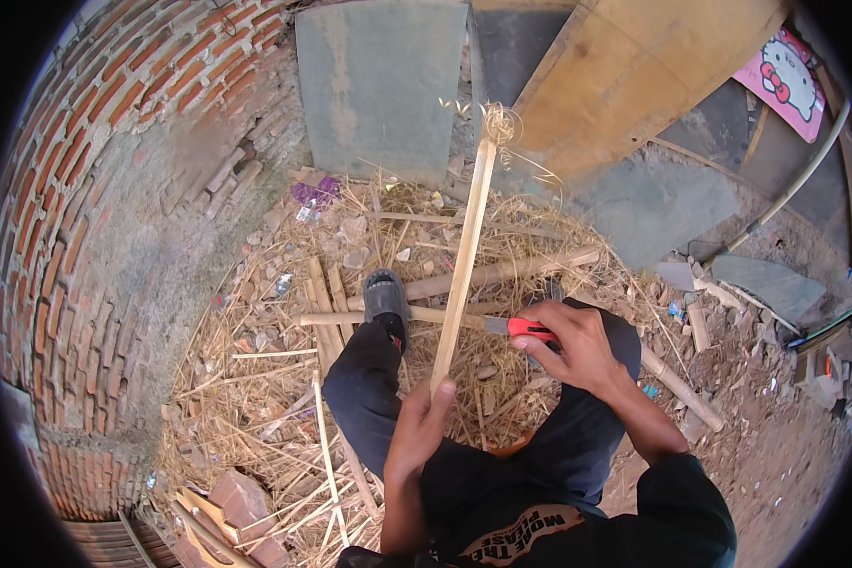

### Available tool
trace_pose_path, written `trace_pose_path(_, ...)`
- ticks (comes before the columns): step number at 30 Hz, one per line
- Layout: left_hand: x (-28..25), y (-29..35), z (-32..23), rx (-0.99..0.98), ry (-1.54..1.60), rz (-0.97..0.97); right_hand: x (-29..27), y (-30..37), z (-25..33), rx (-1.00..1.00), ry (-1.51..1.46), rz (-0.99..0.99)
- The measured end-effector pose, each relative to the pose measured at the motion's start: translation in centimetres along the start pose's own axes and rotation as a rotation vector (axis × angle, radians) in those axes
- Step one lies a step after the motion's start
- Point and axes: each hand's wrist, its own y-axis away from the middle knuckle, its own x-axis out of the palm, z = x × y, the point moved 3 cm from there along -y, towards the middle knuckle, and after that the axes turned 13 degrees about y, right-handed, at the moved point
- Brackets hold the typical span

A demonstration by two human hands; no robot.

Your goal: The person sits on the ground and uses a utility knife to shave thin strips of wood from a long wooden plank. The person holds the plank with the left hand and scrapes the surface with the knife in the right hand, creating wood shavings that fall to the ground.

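Note:
My left hand (418,428) is closed round the near end of a long, pale bamboo strip (467,256), which points up and away from me. Thin curled shavings (500,123) cling to its far end. In my right hand (582,348) is a red-handled utility knife (532,329). Its blade points left, close beside the strip's right edge; whether it touches, I cannot tell. Behind the strip, a bamboo piece (426,314) lies across the ground between my feet.
Straw-like shavings (256,379) and loose bamboo sticks (327,445) cover the ground. A thicker bamboo pole (530,268) lies beyond my feet. A brick wall (95,237) rises at left. Boards (383,95) lean at the back, and a pale pipe (805,175) curves at right.

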Motion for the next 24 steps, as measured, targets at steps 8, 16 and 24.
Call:
trace_pose_path(8, 1.8, 0.3, -0.6, 0.064, 0.006, 0.081, 2.0, 0.2, 2.6, -0.178, 0.036, -0.035)
trace_pose_path(16, 3.2, 1.2, -4.3, 0.097, -0.286, -0.032, 2.1, 0.6, 3.1, -0.179, 0.031, -0.041)
trace_pose_path(24, 4.1, 1.7, -4.6, 0.13, -0.42, -0.128, 0.7, -0.2, 2.8, -0.081, 0.094, -0.123)
